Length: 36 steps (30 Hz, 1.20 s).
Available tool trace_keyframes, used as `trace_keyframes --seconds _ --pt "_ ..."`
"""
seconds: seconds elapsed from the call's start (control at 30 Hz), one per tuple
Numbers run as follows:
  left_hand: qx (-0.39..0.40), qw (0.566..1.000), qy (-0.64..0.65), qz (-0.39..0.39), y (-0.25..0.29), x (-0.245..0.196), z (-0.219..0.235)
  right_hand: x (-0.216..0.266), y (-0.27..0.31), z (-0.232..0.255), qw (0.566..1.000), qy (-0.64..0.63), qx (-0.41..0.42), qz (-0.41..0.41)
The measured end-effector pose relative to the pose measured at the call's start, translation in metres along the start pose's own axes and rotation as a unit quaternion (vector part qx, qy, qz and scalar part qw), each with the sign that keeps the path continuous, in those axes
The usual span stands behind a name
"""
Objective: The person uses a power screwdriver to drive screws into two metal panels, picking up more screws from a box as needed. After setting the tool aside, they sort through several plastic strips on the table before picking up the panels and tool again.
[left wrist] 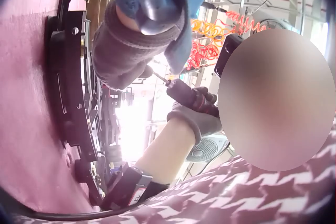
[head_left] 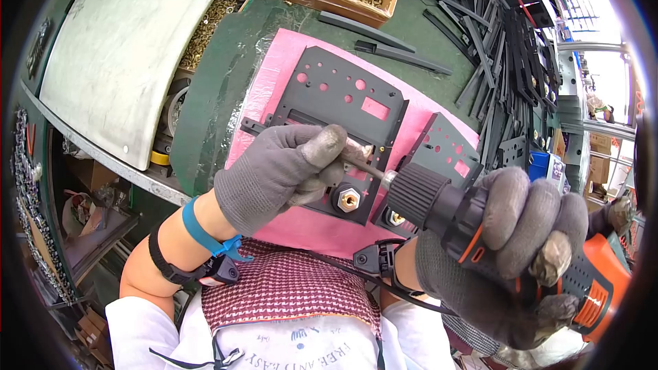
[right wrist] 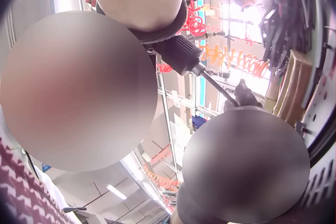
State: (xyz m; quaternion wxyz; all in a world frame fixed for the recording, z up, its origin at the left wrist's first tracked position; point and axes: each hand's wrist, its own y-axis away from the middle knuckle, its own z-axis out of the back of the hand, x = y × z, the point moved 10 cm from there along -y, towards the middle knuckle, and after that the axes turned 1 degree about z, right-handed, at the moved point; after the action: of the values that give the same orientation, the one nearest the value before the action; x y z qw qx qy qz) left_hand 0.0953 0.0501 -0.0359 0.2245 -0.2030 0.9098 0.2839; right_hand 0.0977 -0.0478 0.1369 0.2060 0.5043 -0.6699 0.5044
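My gloved right hand [head_left: 528, 233] grips a black-and-orange power screwdriver [head_left: 428, 199] by its body, its long bit [head_left: 363, 166] directed left. With thumb and fingers curled, my gloved left hand [head_left: 281, 171] pinches the tip end of that bit; whatever small part sits inside the fingers is hidden. Both hands are above a dark metal plate [head_left: 336, 109] with round and rectangular holes. A brass hex fitting [head_left: 349, 199] stands at the plate's near right corner. Beside it lies a second dark plate [head_left: 442, 140], also with a brass fitting [head_left: 395, 218], partly behind the screwdriver.
Pink foam sheet [head_left: 271, 82] lies under the plates on a green tabletop [head_left: 212, 109]. A cardboard box [head_left: 308, 1] of brass parts stands at the back. Dark metal strips [head_left: 404, 58] lie behind the plates and pile up at right. A pale board [head_left: 130, 48] is at left.
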Motion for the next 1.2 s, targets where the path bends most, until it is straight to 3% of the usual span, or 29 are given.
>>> trace_keyframes --seconds 0.07,0.1,0.17,0.2,0.23,0.27,0.3,0.33,0.4,0.47,0.6,0.77,1.2 --pt "-0.079 0.989 -0.122 -0.006 0.008 -0.009 0.008 -0.004 0.003 0.001 1.000 -0.012 -0.001 -0.024" --pt "-0.078 0.990 -0.121 -0.004 0.010 -0.002 0.010 -0.003 0.004 0.003 1.000 -0.011 -0.004 -0.025" --pt "-0.154 0.917 -0.295 -0.221 0.034 -0.031 0.018 0.001 0.006 0.009 1.000 -0.004 0.000 -0.011" --pt "-0.150 0.919 -0.295 -0.215 0.042 -0.026 0.019 0.004 0.008 0.015 1.000 0.005 -0.020 -0.002" --pt "-0.140 0.801 -0.536 -0.228 0.054 -0.027 0.000 0.006 0.008 0.022 0.999 0.030 0.009 -0.037" --pt "-0.116 0.624 -0.738 -0.229 0.061 -0.016 -0.020 0.006 0.009 0.027 0.995 0.054 0.039 -0.072" --pt "-0.128 0.547 -0.795 -0.229 0.063 -0.003 -0.023 0.007 0.014 0.032 0.995 0.058 0.030 -0.073" --pt "-0.121 0.549 -0.795 -0.226 0.061 0.004 -0.020 0.012 0.018 0.038 0.995 0.062 0.025 -0.074" --pt "-0.117 0.476 -0.830 -0.267 0.065 0.008 -0.025 0.008 0.020 0.043 0.995 0.066 0.015 -0.076" --pt "-0.122 0.484 -0.819 -0.283 0.063 0.005 -0.030 0.003 0.023 0.044 0.995 0.074 0.004 -0.073" --pt "-0.125 0.509 -0.820 -0.231 0.068 0.004 -0.033 0.009 0.030 0.055 0.994 0.080 -0.006 -0.072" --pt "-0.152 0.529 -0.802 -0.232 0.069 0.013 -0.010 0.005 0.036 0.058 0.993 0.092 -0.014 -0.072" --pt "-0.145 0.517 -0.810 -0.237 0.074 0.020 0.000 -0.026 0.041 0.055 0.989 0.115 -0.014 -0.093"
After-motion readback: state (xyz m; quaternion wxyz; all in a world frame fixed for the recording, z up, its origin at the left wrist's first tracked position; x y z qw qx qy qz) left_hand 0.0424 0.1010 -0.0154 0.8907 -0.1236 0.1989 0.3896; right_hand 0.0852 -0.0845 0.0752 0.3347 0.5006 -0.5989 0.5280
